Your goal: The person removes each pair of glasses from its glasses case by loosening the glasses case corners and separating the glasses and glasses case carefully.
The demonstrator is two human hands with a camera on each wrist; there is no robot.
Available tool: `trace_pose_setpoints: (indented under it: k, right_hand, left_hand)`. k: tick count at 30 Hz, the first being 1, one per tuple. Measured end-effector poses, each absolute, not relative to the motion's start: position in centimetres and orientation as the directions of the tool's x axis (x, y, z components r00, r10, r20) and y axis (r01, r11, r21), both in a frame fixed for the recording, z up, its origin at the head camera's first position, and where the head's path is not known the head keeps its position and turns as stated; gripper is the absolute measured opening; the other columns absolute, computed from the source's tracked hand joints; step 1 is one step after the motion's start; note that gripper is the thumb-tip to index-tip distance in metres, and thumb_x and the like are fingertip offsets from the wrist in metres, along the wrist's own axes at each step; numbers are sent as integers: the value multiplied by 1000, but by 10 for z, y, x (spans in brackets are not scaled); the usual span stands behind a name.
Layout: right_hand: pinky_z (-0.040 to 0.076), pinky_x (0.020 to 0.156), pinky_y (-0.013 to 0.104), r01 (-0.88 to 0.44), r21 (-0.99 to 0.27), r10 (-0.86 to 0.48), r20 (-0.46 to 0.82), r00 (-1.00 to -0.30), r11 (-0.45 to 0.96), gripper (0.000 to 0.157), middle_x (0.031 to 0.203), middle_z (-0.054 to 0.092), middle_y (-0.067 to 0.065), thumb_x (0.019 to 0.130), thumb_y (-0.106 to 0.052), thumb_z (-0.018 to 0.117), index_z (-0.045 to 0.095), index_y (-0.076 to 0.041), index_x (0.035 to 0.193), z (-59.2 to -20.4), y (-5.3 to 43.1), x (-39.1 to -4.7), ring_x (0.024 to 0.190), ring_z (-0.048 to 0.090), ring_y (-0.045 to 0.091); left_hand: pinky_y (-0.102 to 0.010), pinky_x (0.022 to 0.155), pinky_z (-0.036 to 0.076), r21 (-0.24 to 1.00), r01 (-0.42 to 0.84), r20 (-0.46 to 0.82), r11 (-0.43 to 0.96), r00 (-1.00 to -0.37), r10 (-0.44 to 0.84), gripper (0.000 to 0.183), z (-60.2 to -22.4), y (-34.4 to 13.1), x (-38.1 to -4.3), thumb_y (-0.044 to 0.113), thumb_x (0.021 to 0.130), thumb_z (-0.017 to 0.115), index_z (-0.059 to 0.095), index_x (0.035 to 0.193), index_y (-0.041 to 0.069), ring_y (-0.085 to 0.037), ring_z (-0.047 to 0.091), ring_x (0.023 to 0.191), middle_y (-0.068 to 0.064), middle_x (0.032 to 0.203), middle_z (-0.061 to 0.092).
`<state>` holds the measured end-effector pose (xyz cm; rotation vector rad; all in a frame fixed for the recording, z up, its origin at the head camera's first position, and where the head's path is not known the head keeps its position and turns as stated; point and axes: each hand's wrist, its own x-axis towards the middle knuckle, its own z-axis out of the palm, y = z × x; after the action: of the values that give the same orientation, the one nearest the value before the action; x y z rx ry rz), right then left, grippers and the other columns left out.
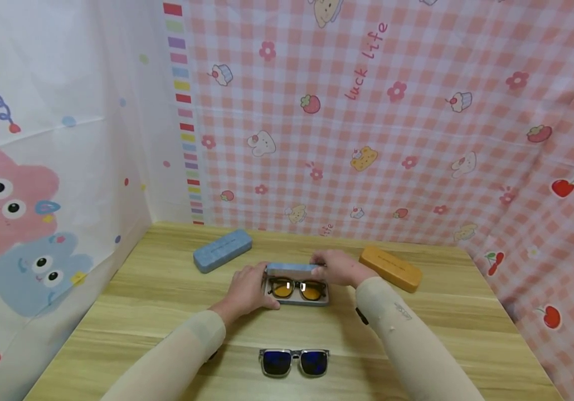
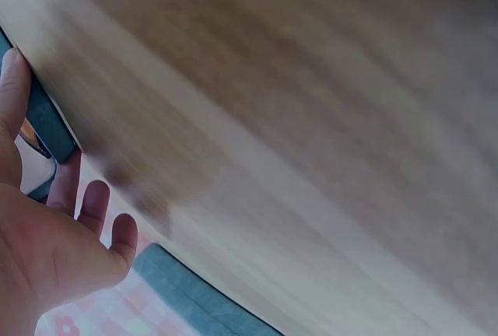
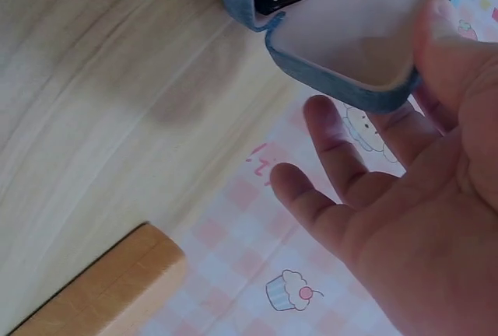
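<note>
An open blue glasses case (image 1: 303,303) lies on the table, holding a pair of dark-framed glasses (image 1: 283,288) with yellow-orange lenses. My left hand (image 1: 248,288) grips the case's left end, thumb toward its front. At the lid's right end, my right hand (image 1: 338,266) pinches the raised lid (image 3: 334,79); the right wrist view has the thumb on its rim and fingers behind. Closer to me, sunglasses (image 1: 276,363) with dark blue lenses and a clear-grey frame lie on the table, apart from both hands.
Another blue case (image 1: 223,250), closed, lies at the back left of the wooden table (image 1: 166,312). An orange case (image 1: 391,268), closed, is at the back right beside my right forearm. Patterned cloth (image 1: 347,128) hangs behind and along the sides.
</note>
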<state>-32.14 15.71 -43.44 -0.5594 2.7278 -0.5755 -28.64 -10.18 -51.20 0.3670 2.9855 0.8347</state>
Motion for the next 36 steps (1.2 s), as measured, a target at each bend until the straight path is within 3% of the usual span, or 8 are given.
trace_pose_setpoints:
  k: [6,20,36]
  right_hand:
    - [56,87,41,-321,-440,-428,-168,-888,839,9,105,73,2,106,-25,69,70,-17,109,-436,158,-323,93,62,18]
    - [59,96,45,-296,-512,-423,-150,-894,806,19,116,76,0,106,-30,67,75,-19,119,-445,165,-320,104,68,16]
    - [59,86,41,-293,-486,-409,-150,-900,823,14,111,76,5,109,-26,64,73,-17,115,-442,162,-322,97,68,17]
  left_hand:
    - [-55,124,36,515,218,42,829,-973,229,110,-513,-102,-287,44,70,101,47,159,8,-37,56,140,-14,145,66]
    - [-57,127,31,577,212,-9,789,-964,265,104,-508,-110,-289,40,78,97,44,162,9,-38,53,144,-13,147,66]
    - [-58,127,33,576,215,-20,789,-961,276,106,-506,-111,-290,44,78,96,43,162,7,-38,54,143,-13,143,68]
